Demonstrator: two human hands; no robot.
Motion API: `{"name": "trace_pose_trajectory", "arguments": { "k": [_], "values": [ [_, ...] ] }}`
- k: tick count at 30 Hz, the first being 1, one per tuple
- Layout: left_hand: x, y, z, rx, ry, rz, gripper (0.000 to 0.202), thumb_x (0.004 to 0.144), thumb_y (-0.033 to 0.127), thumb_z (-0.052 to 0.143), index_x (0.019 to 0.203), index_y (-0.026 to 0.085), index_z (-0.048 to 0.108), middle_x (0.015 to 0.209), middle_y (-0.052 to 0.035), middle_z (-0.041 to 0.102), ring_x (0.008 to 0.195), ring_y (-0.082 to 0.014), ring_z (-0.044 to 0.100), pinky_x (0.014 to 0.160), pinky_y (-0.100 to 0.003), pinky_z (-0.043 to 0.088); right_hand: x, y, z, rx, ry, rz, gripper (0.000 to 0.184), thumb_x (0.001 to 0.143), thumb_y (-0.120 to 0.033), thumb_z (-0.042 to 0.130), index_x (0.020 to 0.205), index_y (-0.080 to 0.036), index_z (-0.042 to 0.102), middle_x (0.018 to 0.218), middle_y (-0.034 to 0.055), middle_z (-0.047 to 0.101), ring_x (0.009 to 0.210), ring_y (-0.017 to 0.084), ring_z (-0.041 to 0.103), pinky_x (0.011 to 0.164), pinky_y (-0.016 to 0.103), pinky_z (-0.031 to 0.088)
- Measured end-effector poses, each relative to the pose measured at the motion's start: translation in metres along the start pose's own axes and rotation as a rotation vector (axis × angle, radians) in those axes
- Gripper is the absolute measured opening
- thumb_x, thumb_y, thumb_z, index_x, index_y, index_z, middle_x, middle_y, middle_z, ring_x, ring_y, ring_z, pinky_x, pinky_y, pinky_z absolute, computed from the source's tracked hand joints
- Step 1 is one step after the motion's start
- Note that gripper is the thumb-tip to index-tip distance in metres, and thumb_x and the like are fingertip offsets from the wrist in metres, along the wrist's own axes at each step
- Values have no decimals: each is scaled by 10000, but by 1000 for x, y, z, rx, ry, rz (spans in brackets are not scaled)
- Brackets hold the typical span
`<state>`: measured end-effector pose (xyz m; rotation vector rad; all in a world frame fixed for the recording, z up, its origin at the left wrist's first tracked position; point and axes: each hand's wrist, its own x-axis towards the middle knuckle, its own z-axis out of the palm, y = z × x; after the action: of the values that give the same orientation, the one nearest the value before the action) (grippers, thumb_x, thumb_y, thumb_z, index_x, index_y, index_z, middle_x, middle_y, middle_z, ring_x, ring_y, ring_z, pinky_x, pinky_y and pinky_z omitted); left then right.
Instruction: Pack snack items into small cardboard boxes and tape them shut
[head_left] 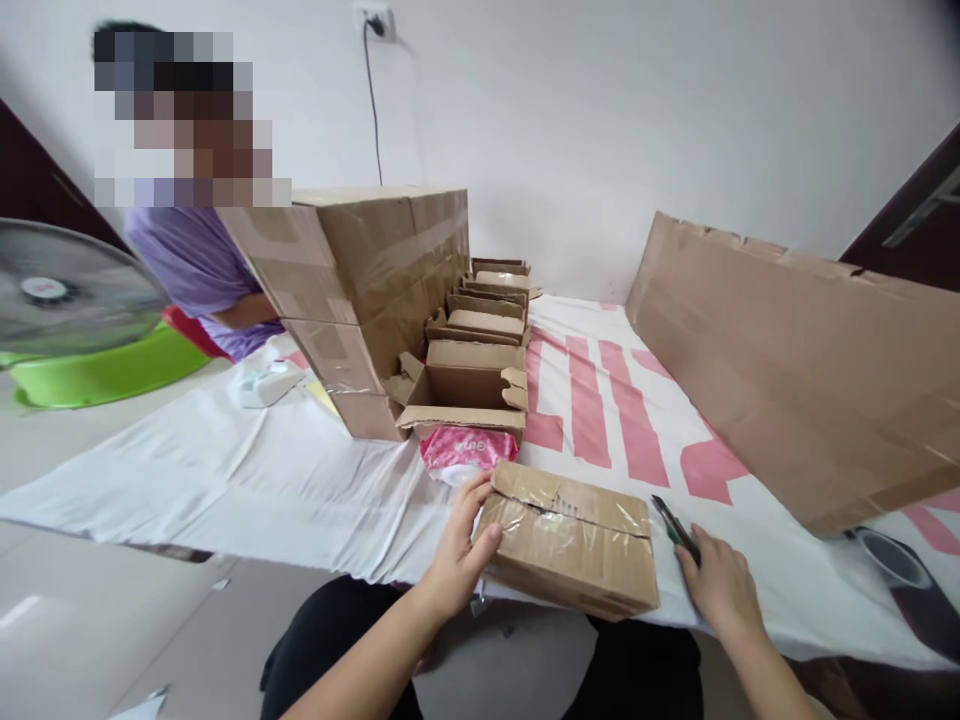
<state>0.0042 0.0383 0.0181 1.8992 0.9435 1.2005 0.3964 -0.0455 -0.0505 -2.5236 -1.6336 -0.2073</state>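
A small taped cardboard box (pixel 571 540) lies at the near edge of the white sheet (pixel 225 480). My left hand (pixel 459 550) grips its left end, thumb on the side and fingers over the top. My right hand (pixel 718 585) rests to the right of the box, closed round a dark utility knife (pixel 671 525) whose tip points toward the box's right corner. A pink plastic packet (pixel 466 450) lies just behind the box.
A row of open small cartons (pixel 472 375) runs back beside stacked large boxes (pixel 360 290). A big flattened carton (pixel 802 360) leans at the right. A tape roll (pixel 889 560) sits far right. Another person in a purple shirt (pixel 199 270) sits at left beside a fan (pixel 60 290).
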Motion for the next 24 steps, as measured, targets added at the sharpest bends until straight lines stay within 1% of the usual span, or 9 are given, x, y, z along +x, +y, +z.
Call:
{"name": "trace_pose_trajectory", "arguments": {
  "k": [3, 5, 8, 10, 13, 15, 17, 20, 24],
  "values": [
    [-2, -3, 4, -94, 34, -19, 409, 947, 439, 450, 1304, 240, 470, 1454, -129, 393, 1363, -314, 370, 1133, -518, 281, 3, 0, -4, -12, -56, -49, 430, 926, -291, 395, 1234, -49, 574, 1007, 178, 651, 957, 312, 602, 892, 412, 456],
    [-3, -4, 6, -124, 37, -25, 415, 942, 448, 458, 1300, 239, 480, 1458, -126, 390, 1370, -314, 360, 1143, -517, 266, 8, 3, -11, -5, -45, -47, 414, 929, -290, 386, 1232, -72, 566, 1012, 167, 635, 935, 288, 609, 861, 390, 472],
    [-3, -4, 7, -142, 37, -31, 435, 938, 465, 460, 1301, 228, 485, 1454, -133, 388, 1381, -318, 341, 1147, -523, 256, 20, 7, -34, 61, 94, -42, 414, 931, -354, 368, 1234, -135, 545, 1017, 141, 603, 880, 269, 616, 753, 387, 505],
    [-3, -3, 8, -146, 43, -36, 446, 937, 474, 454, 1301, 218, 482, 1457, -141, 380, 1387, -315, 331, 1147, -527, 251, 26, 1, -59, 148, 246, -133, 409, 923, -409, 387, 1207, -166, 553, 995, 124, 591, 881, 274, 614, 712, 395, 517],
    [-2, -2, 8, -143, 41, -49, 461, 936, 487, 444, 1306, 212, 476, 1462, -148, 373, 1390, -299, 329, 1147, -528, 246, 26, -28, -109, 251, 404, -403, 384, 926, -421, 456, 1218, -189, 552, 1030, 109, 602, 955, 263, 613, 760, 376, 524],
    [-2, -2, 7, -140, 36, -60, 472, 933, 498, 443, 1307, 213, 480, 1463, -150, 378, 1391, -295, 331, 1146, -526, 249, 21, -58, -141, 234, 442, -557, 353, 937, -351, 497, 1258, -212, 546, 1065, 86, 620, 914, 218, 631, 759, 331, 516],
    [-3, 0, 7, -140, 40, -62, 475, 932, 504, 443, 1306, 213, 484, 1460, -151, 385, 1388, -300, 336, 1143, -526, 256, 14, -90, -166, 209, 443, -757, 326, 938, -268, 522, 1259, -229, 562, 1071, 61, 655, 924, 199, 635, 812, 321, 500],
    [-2, 1, 7, -139, 40, -46, 461, 942, 482, 442, 1311, 208, 474, 1449, -153, 389, 1378, -307, 345, 1141, -526, 262, 6, -130, -185, 182, 418, -967, 322, 931, -149, 517, 1238, -209, 594, 1049, 54, 685, 894, 181, 627, 823, 317, 482],
    [-2, 2, 6, -137, 25, -18, 439, 952, 446, 439, 1319, 206, 466, 1454, -151, 378, 1380, -309, 339, 1141, -519, 264, 3, -161, -186, 153, 414, -1085, 340, 919, -73, 483, 1221, -165, 612, 1035, 69, 694, 868, 179, 611, 798, 326, 476]
  ]
}}
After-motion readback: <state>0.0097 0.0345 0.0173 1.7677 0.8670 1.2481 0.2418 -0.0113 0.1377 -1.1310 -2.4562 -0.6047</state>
